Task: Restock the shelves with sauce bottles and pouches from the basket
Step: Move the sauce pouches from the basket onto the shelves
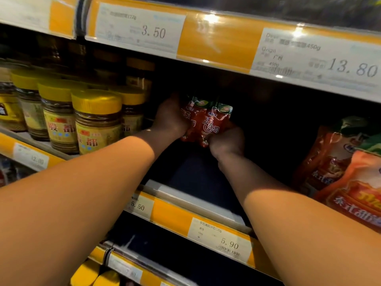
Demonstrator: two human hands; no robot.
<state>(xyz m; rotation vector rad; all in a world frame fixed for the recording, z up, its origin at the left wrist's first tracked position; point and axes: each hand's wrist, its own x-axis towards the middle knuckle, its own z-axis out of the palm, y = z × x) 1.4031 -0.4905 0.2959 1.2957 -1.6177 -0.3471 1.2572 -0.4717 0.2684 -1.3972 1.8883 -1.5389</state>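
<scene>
Both arms reach deep into the dark middle shelf [198, 195]. The left hand [172, 118] and the right hand [227, 142] hold a small bunch of red pouches [204, 120] between them, upright, with green tops and white lettering on the front. The left hand wraps the left edge of the bunch, fingers curled round its side. The right hand grips the lower right corner from below, fingers closed on the bottom seam. There seem to be two or three pouches pressed together, though the dim light makes the count uncertain. Whether the bunch rests on the shelf floor or hangs just above it cannot be told.

Left of the hands, on the same shelf, stand rows of jars [97, 120] with yellow lids and yellow labels, packed close and running back into shadow. The nearest jar is just beside the left forearm. To the right, well apart from the hands, large orange bags [338, 170] lean at the shelf front.

Yellow price strips run along each shelf edge. The strip above carries tags reading 3.50 [153, 32] and 13.80 [352, 68]; the strip below the arms shows 5.50 [137, 206] and 5.90 [229, 243]. More yellow lids [97, 276] show on the shelf beneath.
</scene>
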